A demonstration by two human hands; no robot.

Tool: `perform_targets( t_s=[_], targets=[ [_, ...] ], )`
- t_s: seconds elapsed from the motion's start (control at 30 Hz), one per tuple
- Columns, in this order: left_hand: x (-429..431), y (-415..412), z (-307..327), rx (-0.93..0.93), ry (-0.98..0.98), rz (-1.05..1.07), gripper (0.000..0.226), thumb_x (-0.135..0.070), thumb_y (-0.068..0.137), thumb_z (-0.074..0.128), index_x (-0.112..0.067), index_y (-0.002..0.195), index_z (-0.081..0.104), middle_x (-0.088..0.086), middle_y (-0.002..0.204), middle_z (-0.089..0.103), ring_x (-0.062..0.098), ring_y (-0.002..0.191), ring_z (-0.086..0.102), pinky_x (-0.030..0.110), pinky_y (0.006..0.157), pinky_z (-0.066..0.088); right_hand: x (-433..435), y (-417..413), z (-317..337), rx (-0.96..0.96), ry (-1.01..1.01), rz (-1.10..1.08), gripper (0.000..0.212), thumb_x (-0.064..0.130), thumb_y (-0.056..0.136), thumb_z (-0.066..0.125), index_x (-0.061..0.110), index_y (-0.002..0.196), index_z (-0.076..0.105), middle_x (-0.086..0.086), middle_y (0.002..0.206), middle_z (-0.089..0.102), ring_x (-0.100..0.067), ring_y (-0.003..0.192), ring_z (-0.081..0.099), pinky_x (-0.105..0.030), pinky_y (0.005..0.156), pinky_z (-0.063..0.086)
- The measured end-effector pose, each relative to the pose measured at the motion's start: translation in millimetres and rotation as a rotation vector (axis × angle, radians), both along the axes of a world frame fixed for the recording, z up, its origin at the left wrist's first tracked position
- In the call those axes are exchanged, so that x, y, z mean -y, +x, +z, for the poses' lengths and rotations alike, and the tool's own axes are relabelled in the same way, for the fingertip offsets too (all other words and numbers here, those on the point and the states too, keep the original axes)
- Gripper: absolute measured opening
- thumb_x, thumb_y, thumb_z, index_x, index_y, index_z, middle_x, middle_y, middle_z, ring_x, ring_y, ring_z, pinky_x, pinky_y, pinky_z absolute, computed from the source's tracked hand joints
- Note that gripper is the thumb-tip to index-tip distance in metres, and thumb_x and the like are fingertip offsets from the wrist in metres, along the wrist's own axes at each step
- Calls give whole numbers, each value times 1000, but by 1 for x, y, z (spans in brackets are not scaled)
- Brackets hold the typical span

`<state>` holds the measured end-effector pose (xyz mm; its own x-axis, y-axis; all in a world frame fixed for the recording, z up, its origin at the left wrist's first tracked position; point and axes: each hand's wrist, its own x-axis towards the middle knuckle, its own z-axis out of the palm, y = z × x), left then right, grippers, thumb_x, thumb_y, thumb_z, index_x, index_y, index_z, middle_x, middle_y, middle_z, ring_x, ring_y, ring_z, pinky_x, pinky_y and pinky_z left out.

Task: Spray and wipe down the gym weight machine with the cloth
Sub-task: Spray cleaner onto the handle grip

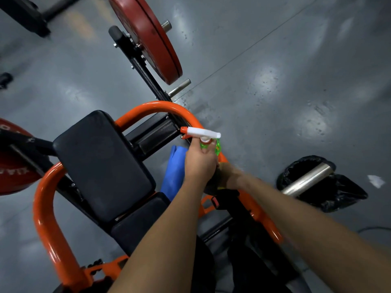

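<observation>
Left hand (200, 163) grips bottle (202, 132) from below; its sprayer lies sideways, nozzle pointing left. Right hand (231, 177) is blurry, hold unclear.

White capital lettering is borne by the red weight plate (12, 174) loaded on the left side of the gym weight machine (45, 218). It is seen upside down and cut off by the frame edge; only fragments are made out, and no whole word is legible.
</observation>
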<state>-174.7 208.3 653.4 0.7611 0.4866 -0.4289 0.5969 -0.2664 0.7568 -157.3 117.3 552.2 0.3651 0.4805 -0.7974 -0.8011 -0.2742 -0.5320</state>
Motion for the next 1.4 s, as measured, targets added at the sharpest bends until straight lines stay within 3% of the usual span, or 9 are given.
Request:
perform_targets(
  t_s=[0.23, 0.47, 0.6, 0.7, 0.87, 0.97, 1.07, 1.17, 1.4],
  targets=[
    [0, 2, 2, 15, 1, 12, 40, -48, 88, 54, -27, 121, 58, 13, 97, 72, 34, 93, 69, 49, 89, 56, 10, 6, -55, 306, -61, 295, 23, 6, 96, 54, 1, 116, 65, -28, 119, 66, -40, 111, 64, -53, 100, 52],
    [-2, 3, -4, 36, 11, 29, 33, -32, 101, 59, -23, 132, 57, 7, 106, 71, 27, 100, 67, 46, 92, 55, -21, -89, -9, 1042, -466, -266, 25, 40, 79, 58, 18, 90, 62, 4, 88, 65, -15, 82, 58, -29, 73, 42],
    [-3, 3, -6, 7, 1, 21, 35, -45, 93, 56, -29, 124, 56, 11, 93, 71, 31, 89, 70, 47, 85, 58, 2, -22, -20, 493, -127, 207, 10, 31, 79, 59, 22, 78, 55, 11, 67, 57, -9, 67, 54, -36, 68, 46],
    [-5, 4, -8, 7, -6, 11, 31, -34, 98, 59, -18, 125, 58, 9, 92, 70, 28, 89, 69, 39, 83, 55, 13, 28, -14, 57, -69, 342, 27, 8, 89, 67, -3, 114, 64, -4, 90, 64, -17, 80, 60, -33, 82, 48],
    [-5, 5, -11, 34, -9, -9, 33, -41, 96, 58, -23, 124, 59, 14, 98, 73, 31, 94, 69, 48, 91, 54, 10, 37, 7, 92, -106, 516, 11, 8, 92, 60, 7, 83, 56, -7, 64, 66, -21, 63, 65, -31, 65, 58],
    [-4, 4, -12, 71, 6, 38, 35, -40, 97, 59, -27, 130, 59, 9, 94, 71, 28, 91, 67, 43, 87, 54, 11, 6, -48, 436, -153, 514, 6, 33, 93, 64, 27, 94, 67, 1, 86, 70, -21, 88, 63, -42, 103, 51],
    [-2, 2, -16, 101, 31, 112, 32, -38, 97, 58, -34, 129, 59, 7, 88, 68, 28, 81, 68, 46, 80, 57, 11, -47, -38, 747, -351, 254, 20, 24, 84, 67, 41, 91, 58, 17, 92, 64, -3, 89, 58, -23, 81, 51],
    [3, -2, -10, 165, 62, 153, 27, -33, 101, 56, -39, 127, 59, 0, 73, 63, 22, 68, 66, 47, 71, 58, 5, -64, -13, 789, -290, 74, 18, 21, 88, 64, 35, 99, 61, 15, 100, 67, -1, 94, 59, -8, 77, 42],
    [4, -15, -1, 278, -41, 140, 33, -24, 98, 59, -49, 119, 57, 5, 61, 65, 27, 66, 68, 48, 75, 59, 50, -62, 36, 691, -433, 323, 46, 21, 95, 50, 25, 140, 58, -11, 126, 68, -31, 116, 64, -34, 93, 50]
  ],
)
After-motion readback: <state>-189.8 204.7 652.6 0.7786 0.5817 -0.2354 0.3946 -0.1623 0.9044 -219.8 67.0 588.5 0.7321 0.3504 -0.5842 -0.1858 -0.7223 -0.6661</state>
